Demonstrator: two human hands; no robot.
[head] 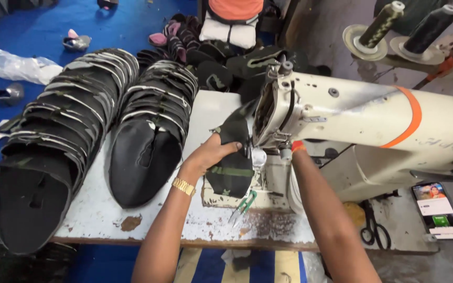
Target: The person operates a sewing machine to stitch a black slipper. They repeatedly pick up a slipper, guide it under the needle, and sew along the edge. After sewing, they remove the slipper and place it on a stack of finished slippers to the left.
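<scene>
Dark camouflage shoe-upper piece (233,157) sits on the post bed of the cream sewing machine (342,120), upper edge right at the needle area. Judging by that: stitching step, piece under or at the presser foot; the foot itself is too hidden to confirm.

Left hand (213,153) lies flat over the piece, fingers curled on its top edge, pressing it down and steering. Right hand (292,149) is mostly hidden behind the machine head; only the wrist and a red band show, so cannot tell its grip.

Next move, my read: feed the seam line evenly under the needle, left fingers kept off the needle path.

Green-handled thread snips (242,206) lie on the worn white table (148,230) just below the piece. Two stacks of finished-looking uppers (100,141) lie to the left. Black scissors (374,229) and a phone (438,209) lie to the right.
</scene>
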